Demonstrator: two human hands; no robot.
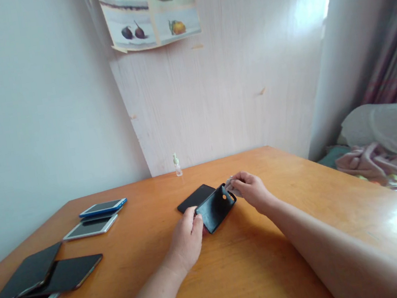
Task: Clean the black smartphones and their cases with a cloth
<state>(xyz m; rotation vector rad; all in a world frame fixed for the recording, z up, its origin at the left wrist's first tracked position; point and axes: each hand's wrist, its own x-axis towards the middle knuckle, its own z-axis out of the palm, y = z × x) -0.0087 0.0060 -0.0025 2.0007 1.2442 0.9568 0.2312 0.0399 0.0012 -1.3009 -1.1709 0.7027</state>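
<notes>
My left hand [186, 238] is closed on the near-left corner of a black tablet case [215, 211], thumb on top. The case is tilted up off the table, its hollow inside facing me, and a small round hole shows near its far right corner. At that corner, my right hand [252, 191] pinches a crumpled whitish cloth or tissue [231, 186] against or close to the case's edge. Whether the cloth touches the rim I cannot tell. Just behind the case, a flat black tablet [195, 197] lies on the table, partly covered by it.
A small clear spray bottle [178, 167] stands at the table's back edge. On the left lie a blue-edged tablet [103, 207], a white tablet [91, 227] and overlapping dark tablets [30, 272]. The wooden table [239, 272] meets a wall behind; bedding [385, 126] is at right.
</notes>
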